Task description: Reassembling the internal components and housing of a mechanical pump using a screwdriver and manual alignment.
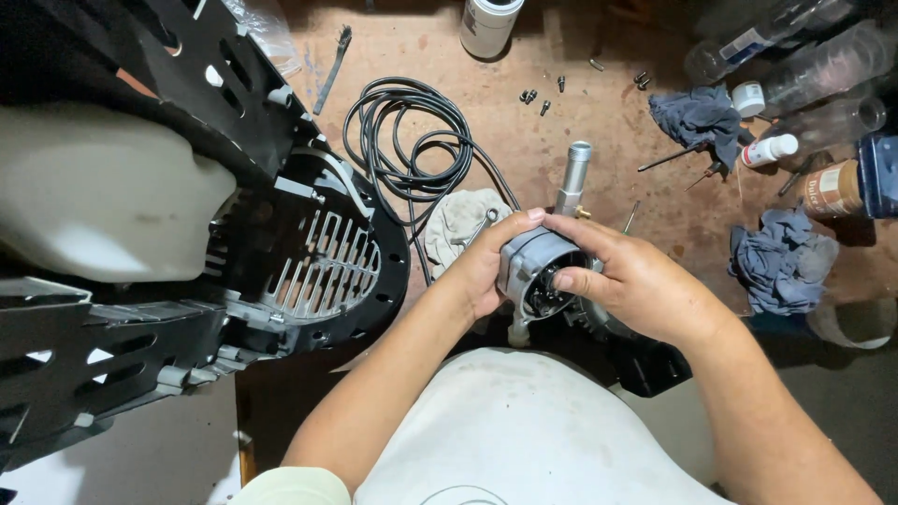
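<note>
Gripping grey motor housing [531, 266], both hands

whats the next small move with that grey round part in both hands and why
Probably steady the grey round housing with the left hand while the right hand works its fingertip at the open face: the thumb already rests at the opening, and both hands hold the part.

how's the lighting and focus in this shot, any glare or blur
Head view: even overhead light; both hands, left hand and right hand, and the grey metal housing are sharp. Mild glare washes out the white plastic tank. The black fan shroud and the frame's corners sink into shadow, with wide-angle bending at the edges.
</note>
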